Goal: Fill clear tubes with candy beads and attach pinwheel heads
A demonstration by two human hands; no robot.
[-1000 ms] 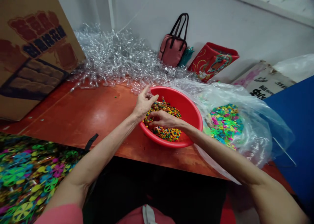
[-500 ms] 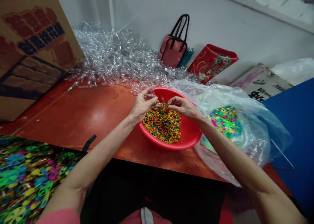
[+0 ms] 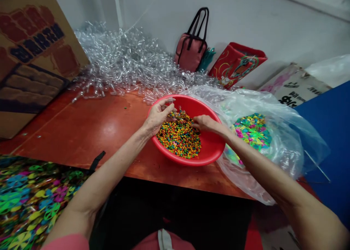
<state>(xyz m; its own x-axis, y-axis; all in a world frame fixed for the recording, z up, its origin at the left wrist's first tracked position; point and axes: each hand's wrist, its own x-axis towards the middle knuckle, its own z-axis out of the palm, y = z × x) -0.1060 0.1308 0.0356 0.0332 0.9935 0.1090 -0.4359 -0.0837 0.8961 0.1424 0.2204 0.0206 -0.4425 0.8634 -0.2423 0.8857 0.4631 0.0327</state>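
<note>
A red plastic basin [image 3: 212, 151] sits on the table with a heap of small round beads [image 3: 180, 138] in it, yellow, orange, green and blue. Over the basin's left side, my left hand [image 3: 157, 118] pinches a small clear plastic tube [image 3: 172, 115], partly covered by the fingers, with coloured beads at it. My right hand [image 3: 206, 123] is low inside the basin at the right edge of the heap. Its fingers are curled together and touch the beads; what lies between them is hidden.
Clear plastic tubes [image 3: 128, 60] are piled along the wall. A clear bag [image 3: 284, 147] of colourful plastic pieces [image 3: 253, 131] lies right of the basin. A cardboard box [image 3: 32, 107] stands left. Colourful pinwheel-like toys [image 3: 30, 202] fill the lower left. A pink bag [image 3: 190, 53] stands behind.
My right hand has moved down and slightly right, away from the left hand and into the beads. My left hand stays over the basin's left side. The view has shifted slightly.
</note>
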